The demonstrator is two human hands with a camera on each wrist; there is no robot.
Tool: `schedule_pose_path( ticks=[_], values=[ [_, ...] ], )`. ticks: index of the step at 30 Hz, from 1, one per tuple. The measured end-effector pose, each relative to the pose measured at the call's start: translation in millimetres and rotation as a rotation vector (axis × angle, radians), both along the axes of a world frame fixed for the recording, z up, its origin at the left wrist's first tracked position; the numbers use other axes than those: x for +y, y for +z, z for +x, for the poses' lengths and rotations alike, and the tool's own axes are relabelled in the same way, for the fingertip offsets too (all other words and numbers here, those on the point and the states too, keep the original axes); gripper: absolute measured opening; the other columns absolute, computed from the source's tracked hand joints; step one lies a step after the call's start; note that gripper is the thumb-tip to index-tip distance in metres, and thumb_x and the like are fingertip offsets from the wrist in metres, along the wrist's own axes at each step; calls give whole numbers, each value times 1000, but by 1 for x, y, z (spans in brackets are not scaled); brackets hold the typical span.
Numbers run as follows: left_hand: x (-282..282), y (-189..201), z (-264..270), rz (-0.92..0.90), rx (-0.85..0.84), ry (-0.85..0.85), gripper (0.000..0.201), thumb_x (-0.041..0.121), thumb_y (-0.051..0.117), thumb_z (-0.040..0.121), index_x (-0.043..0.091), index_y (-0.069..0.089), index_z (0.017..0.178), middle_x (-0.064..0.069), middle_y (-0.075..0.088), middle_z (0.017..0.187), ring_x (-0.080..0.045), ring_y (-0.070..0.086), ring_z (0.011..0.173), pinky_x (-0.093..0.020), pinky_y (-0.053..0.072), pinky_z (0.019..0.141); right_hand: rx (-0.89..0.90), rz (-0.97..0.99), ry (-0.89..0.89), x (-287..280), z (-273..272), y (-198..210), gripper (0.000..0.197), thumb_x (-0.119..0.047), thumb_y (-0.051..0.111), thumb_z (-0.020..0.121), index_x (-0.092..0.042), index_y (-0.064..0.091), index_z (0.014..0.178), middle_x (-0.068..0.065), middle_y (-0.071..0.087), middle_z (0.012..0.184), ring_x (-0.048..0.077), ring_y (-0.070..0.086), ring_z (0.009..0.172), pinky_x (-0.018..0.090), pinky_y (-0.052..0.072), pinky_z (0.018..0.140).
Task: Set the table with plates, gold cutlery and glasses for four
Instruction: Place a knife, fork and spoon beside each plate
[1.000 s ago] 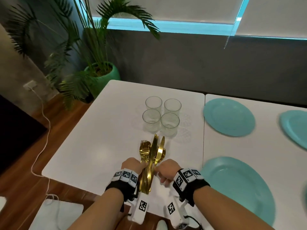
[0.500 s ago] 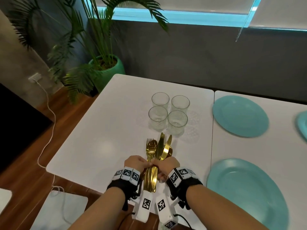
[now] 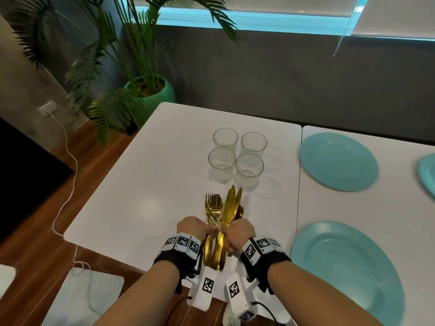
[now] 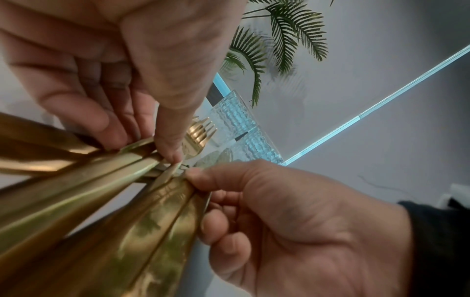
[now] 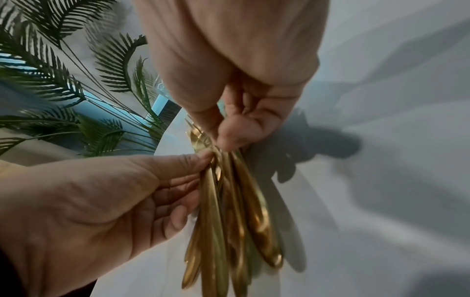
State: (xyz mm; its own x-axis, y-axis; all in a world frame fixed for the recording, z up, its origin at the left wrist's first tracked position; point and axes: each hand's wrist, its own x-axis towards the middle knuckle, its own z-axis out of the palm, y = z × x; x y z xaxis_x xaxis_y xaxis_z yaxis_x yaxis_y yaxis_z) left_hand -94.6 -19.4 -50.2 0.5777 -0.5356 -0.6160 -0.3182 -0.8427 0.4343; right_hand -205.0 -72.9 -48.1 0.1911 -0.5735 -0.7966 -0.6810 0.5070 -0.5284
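A bundle of gold cutlery (image 3: 219, 222), forks, knives and spoons, sits at the near edge of the white table (image 3: 146, 184) with its tips pointing away from me. My left hand (image 3: 211, 229) pinches the handles from the left and my right hand (image 3: 226, 232) from the right, fingertips almost meeting. The left wrist view shows my left hand (image 4: 162, 150) pinching the gold handles (image 4: 101, 201). The right wrist view shows my right hand (image 5: 223, 144) gripping the cutlery (image 5: 229, 211). Several clear glasses (image 3: 237, 158) stand grouped just beyond. Teal plates lie to the right, one near (image 3: 346, 271) and one far (image 3: 337, 161).
A third teal plate (image 3: 427, 175) is cut off by the right edge. A palm in a green pot (image 3: 150, 95) stands on the floor past the table's far left corner. A white cable (image 3: 68, 175) runs across the wooden floor on the left. A seam (image 3: 299, 196) divides two tabletops.
My two hands have drawn together on the cutlery bundle, from either side of it to fingertips almost touching. Glasses and plates have stayed put; only the camera view has shifted.
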Motion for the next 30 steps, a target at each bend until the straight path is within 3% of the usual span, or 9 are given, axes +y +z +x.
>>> schedule_pose_path(
  ticks=[5, 7, 11, 18, 21, 27, 30],
  values=[
    [-1, 1, -5, -23, 0, 12, 32, 42, 71, 77, 21, 54, 60, 5, 55, 60, -7, 49, 55, -18, 39, 54, -5, -20, 126, -7, -13, 5, 30, -22, 56, 92, -11, 50, 64, 6, 52, 55, 16, 49, 44, 26, 48, 49],
    [-1, 2, -6, -29, 2, 12, 33, 42, 69, 78, 21, 52, 60, 6, 53, 60, -7, 48, 56, -19, 39, 55, 0, 5, 96, -8, -17, 8, 26, -21, 58, 91, -9, 51, 69, 8, 51, 55, 16, 46, 41, 26, 46, 48],
    [-1, 1, -9, -39, 5, 33, 32, 42, 71, 76, 20, 53, 63, 5, 55, 63, -11, 52, 63, -26, 47, 69, 16, -38, 141, -11, -21, 13, 27, -23, 57, 92, -11, 50, 68, 7, 52, 55, 13, 43, 38, 18, 39, 40],
    [-1, 0, -10, -51, 17, 46, 31, 44, 70, 76, 20, 54, 67, 3, 57, 67, -12, 54, 66, -25, 46, 66, 10, -137, 208, -13, -25, 11, 27, -26, 57, 92, -14, 52, 68, 4, 56, 56, 12, 49, 41, 17, 42, 41],
    [-2, -2, -11, -48, 0, 48, 32, 48, 69, 75, 20, 54, 69, 3, 58, 70, -15, 57, 73, -29, 49, 74, 16, -125, 211, -16, -27, 14, 25, -25, 57, 92, -14, 54, 70, 4, 56, 56, 12, 48, 41, 19, 42, 42],
    [-8, 2, -21, -10, -84, 11, 55, 66, 71, 60, 15, 51, 66, 2, 50, 59, -13, 49, 55, -22, 37, 50, 6, -131, 236, -18, -32, 16, 24, -26, 57, 92, -14, 54, 72, 4, 57, 57, 12, 48, 41, 19, 43, 44],
    [-14, 1, -25, 62, -130, -31, 64, 66, 75, 52, 9, 59, 76, -2, 61, 74, -16, 60, 67, -21, 41, 50, 2, -141, 226, -18, -35, 15, 28, -25, 56, 92, -15, 52, 66, 4, 56, 54, 13, 47, 39, 19, 42, 45]
  ],
)
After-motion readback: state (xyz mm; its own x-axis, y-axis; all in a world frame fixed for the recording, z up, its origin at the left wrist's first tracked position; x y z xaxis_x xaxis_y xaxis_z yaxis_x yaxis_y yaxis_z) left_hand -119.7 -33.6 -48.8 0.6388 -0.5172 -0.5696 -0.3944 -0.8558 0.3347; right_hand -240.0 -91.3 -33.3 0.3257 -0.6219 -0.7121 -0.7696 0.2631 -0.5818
